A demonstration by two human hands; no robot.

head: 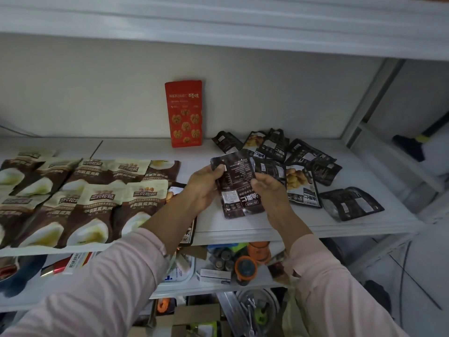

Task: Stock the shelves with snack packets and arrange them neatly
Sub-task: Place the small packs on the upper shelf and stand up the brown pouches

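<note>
Dark packet (237,190), below red pouch (185,114): light, floppy, probably slick; left hand (204,188), right hand (271,193) fingers pinch its side edges.

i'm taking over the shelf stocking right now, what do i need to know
Hands: the left hand grips the left edge of one dark packet and the right hand grips its right edge, holding it over the shelf.
Done: the brown-and-cream packets lie in overlapping rows on the shelf's left. A red packet stands against the back wall.
Left: the heap of dark packets on the right is loose and faces different ways. Line it up, the held one included.
</note>
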